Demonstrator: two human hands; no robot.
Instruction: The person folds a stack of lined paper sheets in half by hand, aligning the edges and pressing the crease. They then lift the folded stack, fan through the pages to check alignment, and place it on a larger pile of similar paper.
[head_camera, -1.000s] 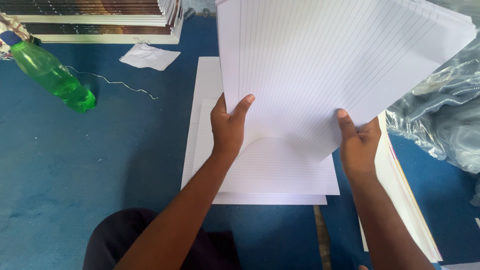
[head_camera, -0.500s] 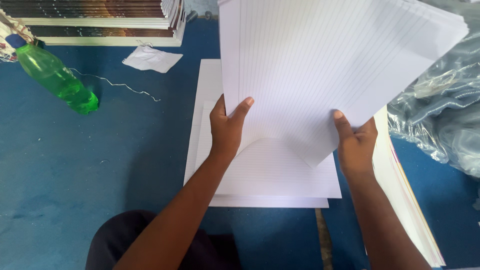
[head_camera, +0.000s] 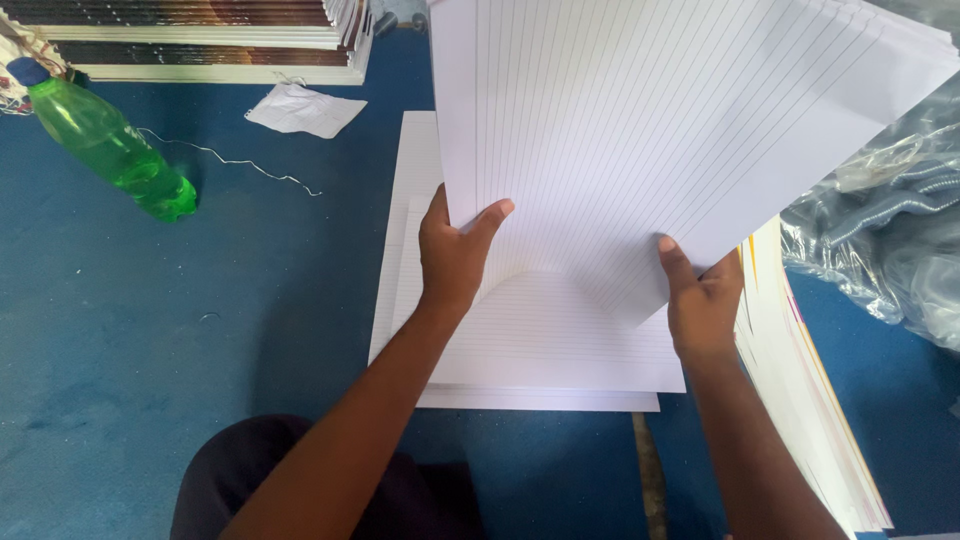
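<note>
Both my hands hold up a thick sheaf of white lined paper (head_camera: 680, 130), fanned so the sheet edges show as stripes. My left hand (head_camera: 452, 255) grips its lower left corner, thumb on the front. My right hand (head_camera: 700, 300) pinches its lower right edge. Below it, a flat pile of lined white sheets (head_camera: 540, 340) lies on the blue floor (head_camera: 200, 330), with the lowest sheet curling up toward the held sheaf.
A green plastic bottle (head_camera: 115, 150) lies at the upper left beside a thin wire (head_camera: 235, 165) and a crumpled paper scrap (head_camera: 305, 108). Stacked books (head_camera: 200, 35) line the far edge. Another paper pile (head_camera: 800, 390) and crinkled clear plastic wrap (head_camera: 890, 230) sit on the right.
The view has shifted slightly; the hands and sheaf stay in almost the same pose, the sheaf's right corner a little lower.
</note>
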